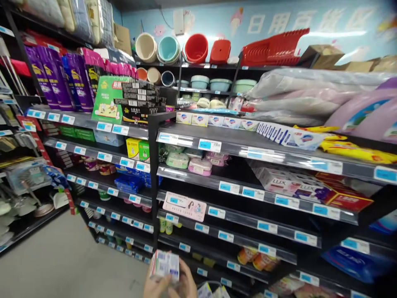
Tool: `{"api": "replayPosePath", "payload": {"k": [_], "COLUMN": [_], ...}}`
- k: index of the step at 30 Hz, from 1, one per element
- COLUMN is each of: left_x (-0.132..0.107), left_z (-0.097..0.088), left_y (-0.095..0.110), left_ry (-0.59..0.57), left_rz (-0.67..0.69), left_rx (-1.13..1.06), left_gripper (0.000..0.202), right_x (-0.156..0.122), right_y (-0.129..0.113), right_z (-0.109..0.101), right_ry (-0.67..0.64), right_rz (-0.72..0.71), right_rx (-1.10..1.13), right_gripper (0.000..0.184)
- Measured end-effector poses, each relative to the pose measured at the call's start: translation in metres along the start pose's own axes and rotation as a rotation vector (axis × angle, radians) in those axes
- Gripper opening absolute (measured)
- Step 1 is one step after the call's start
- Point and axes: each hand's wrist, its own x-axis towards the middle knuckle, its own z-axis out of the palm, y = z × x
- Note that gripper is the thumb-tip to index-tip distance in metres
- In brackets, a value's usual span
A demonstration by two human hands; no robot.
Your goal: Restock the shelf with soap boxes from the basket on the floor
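At the bottom centre, a small white soap box [166, 263] with red, green and blue print is held between both hands; it may be more than one box stacked. My left hand [155, 286] is closed around its left and lower side. My right hand [187, 280] wraps its right side, with fingers partly hidden behind the box. Just right of the hands, low down, are similar white and yellow boxes [214, 291], cut off by the frame edge. On the upper shelf [217, 131] stands a row of white soap boxes [216, 121], with a leaning row of boxes [287, 136] further right.
Below the upper shelf are soap cases [200, 165] and LUX boxes [288, 184]. Purple spray cans [51, 78] and a green board [108, 99] stand left. Basins [200, 81] and red baskets [273, 47] fill the back shelves. Grey floor [83, 265] lies lower left.
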Motion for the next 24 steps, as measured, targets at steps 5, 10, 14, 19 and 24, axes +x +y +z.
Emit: {"api": "replayPosePath", "payload": {"k": [5,10,14,19,24], "left_x": [-0.01,-0.028,-0.032,-0.03,-0.028], "left_z": [-0.006,0.006,0.004,-0.005,-0.012], "left_y": [0.007,0.025,0.036,0.036,0.036], "left_ry": [-0.068,-0.291,-0.24,-0.215,-0.201], "left_rz": [-0.039,0.131,0.263,0.239,0.209], "left_rx": [-0.036,-0.031,0.057,0.083,0.07], "left_gripper": [0.094,0.1,0.087,0.076,0.073], "right_x": [-0.011,-0.001,-0.001,-0.002,-0.003], "right_y": [-0.037,-0.068,-0.074,-0.072,-0.076], "right_z": [-0.004,-0.015,-0.014,-0.012,-0.004], "right_ry": [-0.001,-0.048,0.008,-0.074,-0.062], "right_rz": [-0.192,-0.283,-0.086,0.109,0.172], "right_rx": [-0.236,-0.26,-0.117,-0.049,-0.035], "right_gripper": [0.052,0.03,0.042,0.05,0.056]}}
